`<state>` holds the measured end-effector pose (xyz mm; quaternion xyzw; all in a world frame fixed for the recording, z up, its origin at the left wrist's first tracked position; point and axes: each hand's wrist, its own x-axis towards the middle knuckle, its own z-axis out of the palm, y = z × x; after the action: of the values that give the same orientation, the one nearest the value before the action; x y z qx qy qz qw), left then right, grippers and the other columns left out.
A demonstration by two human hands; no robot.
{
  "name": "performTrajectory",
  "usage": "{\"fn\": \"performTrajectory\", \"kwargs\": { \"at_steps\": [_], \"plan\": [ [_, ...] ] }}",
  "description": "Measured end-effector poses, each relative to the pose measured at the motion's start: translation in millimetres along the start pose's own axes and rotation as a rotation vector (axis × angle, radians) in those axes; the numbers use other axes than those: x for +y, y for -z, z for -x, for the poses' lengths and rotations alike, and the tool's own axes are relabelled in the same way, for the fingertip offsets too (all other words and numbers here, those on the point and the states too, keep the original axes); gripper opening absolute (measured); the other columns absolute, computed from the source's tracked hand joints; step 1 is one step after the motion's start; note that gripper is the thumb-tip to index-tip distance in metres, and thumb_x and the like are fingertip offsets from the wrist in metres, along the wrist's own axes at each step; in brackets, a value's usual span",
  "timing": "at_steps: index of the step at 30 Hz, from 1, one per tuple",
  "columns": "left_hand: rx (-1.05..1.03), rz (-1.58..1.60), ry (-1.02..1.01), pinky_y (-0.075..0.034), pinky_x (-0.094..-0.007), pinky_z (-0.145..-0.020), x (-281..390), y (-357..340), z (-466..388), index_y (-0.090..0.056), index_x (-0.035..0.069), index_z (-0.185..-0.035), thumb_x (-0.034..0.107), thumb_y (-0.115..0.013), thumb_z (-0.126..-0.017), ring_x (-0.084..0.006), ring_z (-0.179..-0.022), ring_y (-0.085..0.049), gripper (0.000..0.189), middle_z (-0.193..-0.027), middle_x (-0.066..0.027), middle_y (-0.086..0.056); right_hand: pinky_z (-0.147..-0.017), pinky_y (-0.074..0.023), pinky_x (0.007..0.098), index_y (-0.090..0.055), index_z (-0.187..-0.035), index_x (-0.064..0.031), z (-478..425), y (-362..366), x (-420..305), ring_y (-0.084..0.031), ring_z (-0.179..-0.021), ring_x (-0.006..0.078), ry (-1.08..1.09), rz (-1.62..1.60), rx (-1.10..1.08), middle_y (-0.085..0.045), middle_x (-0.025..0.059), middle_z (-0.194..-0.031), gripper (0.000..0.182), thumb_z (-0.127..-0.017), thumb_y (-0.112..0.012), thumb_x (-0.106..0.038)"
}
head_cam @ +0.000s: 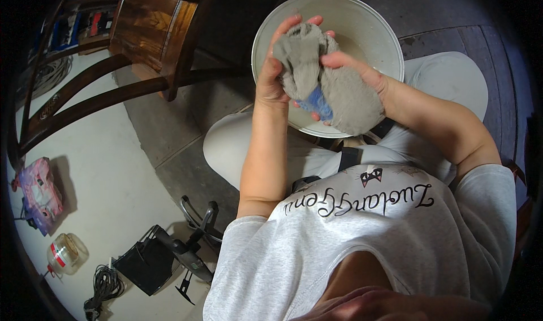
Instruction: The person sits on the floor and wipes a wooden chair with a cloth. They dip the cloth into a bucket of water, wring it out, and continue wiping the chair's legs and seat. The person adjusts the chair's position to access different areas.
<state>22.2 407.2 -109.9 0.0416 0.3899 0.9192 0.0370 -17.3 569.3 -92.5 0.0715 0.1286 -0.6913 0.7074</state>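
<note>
A wet grey fabric item (352,96) with a blue patch (316,102) is bunched between both hands; its exact kind cannot be told. My left hand (275,70) grips its folded left part, with the thumb in front and fingertips showing past the top edge. Around the right part, my right hand (356,66) is closed, its thumb lying over the cloth; more fingertips show below, near the blue patch. Both hands are above a round white basin (392,45), which appears to hold some cloudy water. The cloth hides part of the basin.
Dark wooden furniture (148,23) stands at the upper left. On the pale surface at left are a pink and purple package (42,195), a clear plastic bottle (63,255), a coiled black cable (104,285) and a black flat object (146,259). My knees flank the basin.
</note>
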Motion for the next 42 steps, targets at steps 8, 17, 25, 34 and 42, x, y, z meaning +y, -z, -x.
{"fn": "performTrajectory", "kwargs": {
  "at_steps": [8,17,25,34,42],
  "plan": [
    [0.307,-0.03,0.103,-0.05,-0.0324,-0.077,9.8,1.5,-0.7,-0.052,0.011,-0.091,0.004,-0.066,-0.073,-0.0195,-0.09,-0.057,0.024,-0.107,-0.0084,-0.056,-0.079,-0.0497,0.0287,-0.061,-0.107,-0.0051,0.3,9.9,-5.2,-0.063,-0.086,0.0156,0.084,0.297,0.222,-0.066,0.0064,-0.097,0.042,-0.074,-0.074,-0.027],
    [0.502,-0.324,0.116,-0.046,-0.024,-0.066,-9.9,-17.2,-10.8,-0.049,0.009,-0.077,-0.002,-0.069,-0.074,-0.0118,-0.076,-0.055,0.023,-0.086,-0.0049,-0.057,-0.077,-0.0478,0.0294,-0.064,-0.098,-0.0029,-18.1,32.9,1.1,-0.061,-0.083,0.016,0.25,0.947,0.479,-0.066,0.0066,-0.092,0.038,-0.065,-0.076,-0.019],
    [0.609,-0.535,-0.004,-0.043,-0.0231,-0.063,-36.5,2.4,-12.2,-0.049,0.006,-0.077,0.002,-0.068,-0.075,-0.0101,-0.069,-0.051,0.019,-0.076,-0.0018,-0.055,-0.078,-0.0488,0.0343,-0.063,-0.089,0.003,-42.1,69.1,6.9,-0.063,-0.084,0.03,0.435,1.422,0.671,-0.065,0.0183,-0.087,0.041,-0.06,-0.077,-0.022],
    [0.883,-0.73,-0.107,-0.041,-0.0271,-0.069,-45.6,28.4,-7.9,-0.05,0.004,-0.077,0.011,-0.069,-0.073,-0.0137,-0.07,-0.048,0.02,-0.075,-0.0021,-0.051,-0.077,-0.0488,0.0401,-0.048,-0.101,0.0022,-52.2,60.7,6.7,-0.06,-0.089,0.0362,0.525,1.618,0.717,-0.06,0.0211,-0.092,0.059,-0.058,-0.078,-0.024],
    [0.932,-0.466,0.01,-0.045,-0.0301,-0.071,-30.8,17.3,-5.0,-0.053,0.003,-0.094,0.022,-0.072,-0.077,-0.0155,-0.08,-0.052,0.033,-0.086,-0.0069,-0.055,-0.085,-0.0462,0.0373,-0.037,-0.128,0.0028,-38.1,43.9,9.2,-0.056,-0.099,0.0358,0.447,1.697,0.68,-0.057,0.0243,-0.107,0.085,-0.06,-0.079,-0.028]
  ]
}}
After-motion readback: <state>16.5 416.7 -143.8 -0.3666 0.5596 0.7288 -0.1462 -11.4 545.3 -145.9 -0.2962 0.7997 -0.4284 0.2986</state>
